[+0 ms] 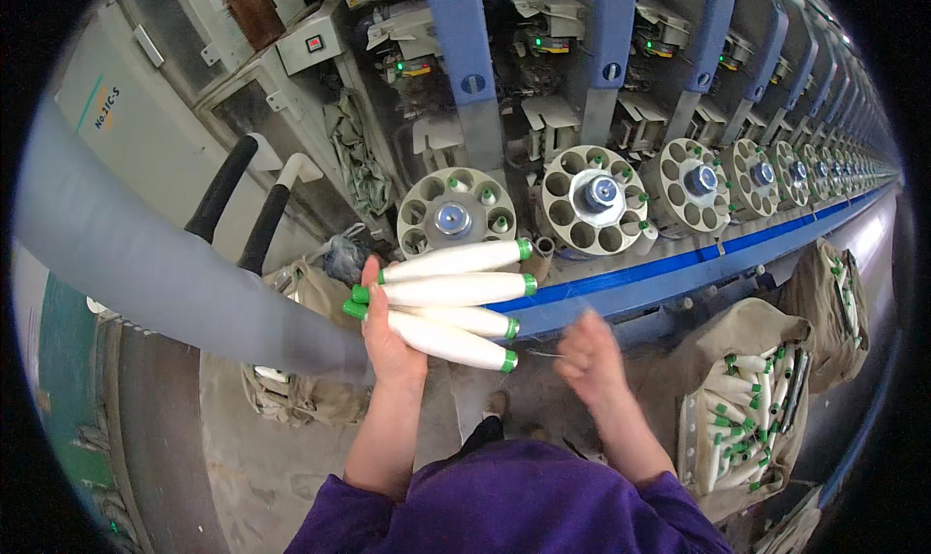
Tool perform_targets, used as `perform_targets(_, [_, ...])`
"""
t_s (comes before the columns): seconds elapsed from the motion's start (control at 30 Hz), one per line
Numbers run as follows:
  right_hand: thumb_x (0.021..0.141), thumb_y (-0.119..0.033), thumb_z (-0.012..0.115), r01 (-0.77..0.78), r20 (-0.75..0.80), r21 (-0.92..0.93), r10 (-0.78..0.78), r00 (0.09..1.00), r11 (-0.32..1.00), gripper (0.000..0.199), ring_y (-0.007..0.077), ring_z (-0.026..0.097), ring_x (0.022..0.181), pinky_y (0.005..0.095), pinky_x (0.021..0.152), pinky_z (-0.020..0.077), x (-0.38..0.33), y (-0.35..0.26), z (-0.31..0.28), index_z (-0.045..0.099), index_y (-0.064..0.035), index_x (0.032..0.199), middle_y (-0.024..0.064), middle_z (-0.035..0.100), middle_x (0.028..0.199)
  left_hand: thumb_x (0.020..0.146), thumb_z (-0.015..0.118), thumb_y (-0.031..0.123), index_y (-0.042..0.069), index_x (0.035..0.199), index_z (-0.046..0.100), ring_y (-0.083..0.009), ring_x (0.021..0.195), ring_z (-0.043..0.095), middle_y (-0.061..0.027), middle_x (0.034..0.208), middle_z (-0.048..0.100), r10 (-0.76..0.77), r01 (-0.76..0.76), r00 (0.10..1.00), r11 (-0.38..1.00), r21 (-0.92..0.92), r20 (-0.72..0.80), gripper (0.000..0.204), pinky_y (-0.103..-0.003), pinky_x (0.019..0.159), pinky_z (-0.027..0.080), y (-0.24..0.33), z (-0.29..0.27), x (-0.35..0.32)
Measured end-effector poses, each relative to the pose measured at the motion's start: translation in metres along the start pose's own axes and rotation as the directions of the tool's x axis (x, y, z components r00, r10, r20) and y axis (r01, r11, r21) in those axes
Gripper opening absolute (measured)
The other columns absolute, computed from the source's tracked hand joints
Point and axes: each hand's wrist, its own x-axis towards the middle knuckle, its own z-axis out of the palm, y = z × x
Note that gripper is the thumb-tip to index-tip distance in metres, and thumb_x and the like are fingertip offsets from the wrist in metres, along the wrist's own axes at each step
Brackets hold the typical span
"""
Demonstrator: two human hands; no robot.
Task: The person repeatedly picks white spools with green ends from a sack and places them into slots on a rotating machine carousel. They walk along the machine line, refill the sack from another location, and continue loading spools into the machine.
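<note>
Several bobbins of white yarn [456, 290] with green ends lie fanned out in my left hand [390, 345], whose fingers and thumb close round their left ends. Their other ends point right, toward the row of machines. My right hand [590, 357] is off to the right of the bobbins, closed and somewhat blurred. A fine pale thread [545, 354] runs from the lowest bobbin's end to its fingers. Just beyond the bobbins stands a round magazine [415, 187] with holes, some of them with green-tipped bobbins inside.
More round magazines [585, 156] line the machine along a blue rail [659, 275]. A cloth sack [722, 345] full of bobbins stands at the lower right, with another sack [810, 302] behind it. A thick grey hose [184, 263] crosses the left side, near black-gripped handles [225, 187].
</note>
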Motion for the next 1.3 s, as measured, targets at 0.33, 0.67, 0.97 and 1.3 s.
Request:
perform_targets(0.33, [0.089,-0.038,0.056,-0.466,0.236,-0.296,0.537,0.810,0.834,0.044,0.0042,0.034,0.044,0.0221,0.038,0.0269,0.048,0.051,-0.006,0.050,-0.0044,0.116,-0.0053,0.042,0.059,0.092,0.050,0.036,0.017,0.139,0.032,-0.0257,0.118,0.044,-0.0100,0.127,0.047,0.053,-0.062,0.980,0.997,0.041,0.194,0.054,-0.043,0.102,0.035,-0.004,0.003,0.023])
perform_targets(0.67, [0.083,-0.013,0.058,-0.119,-0.022,-0.168,0.117,0.993,0.979,0.022,0.0067,0.035,0.048,0.0248,0.048,0.0318,0.014,-0.007,-0.025,0.042,-0.0163,0.069,-0.0057,0.033,0.057,0.089,0.057,0.032,0.012,0.136,0.038,-0.0247,0.119,0.042,-0.0090,0.129,0.045,-0.046,0.055,0.975,0.998,-0.033,0.217,0.055,-0.042,0.103,0.034,-0.031,0.015,0.030])
perform_targets(0.97, [0.087,-0.022,0.056,0.606,-0.460,-0.380,-0.711,0.533,0.699,0.010,0.0041,0.035,0.045,0.0208,0.042,0.0285,-0.199,-0.145,-0.156,0.056,-0.0129,0.082,-0.0083,0.038,0.054,0.089,0.057,0.026,0.011,0.132,0.042,-0.0248,0.118,0.043,-0.0099,0.131,0.043,-0.188,0.223,0.859,0.975,-0.017,0.477,0.048,-0.042,0.101,0.035,-0.076,0.077,-0.022])
perform_targets(1.3, [0.084,-0.020,0.063,0.165,-0.040,-0.720,-0.277,0.960,0.674,0.015,0.0094,0.051,0.058,0.0252,0.054,0.0417,-0.151,-0.038,-0.044,0.060,-0.0058,0.081,0.0005,0.057,0.067,0.092,0.050,0.035,0.016,0.134,0.038,-0.0260,0.118,0.043,-0.0104,0.131,0.042,-0.132,0.153,0.759,0.988,0.022,0.637,0.048,-0.044,0.101,0.036,-0.049,0.107,-0.092])
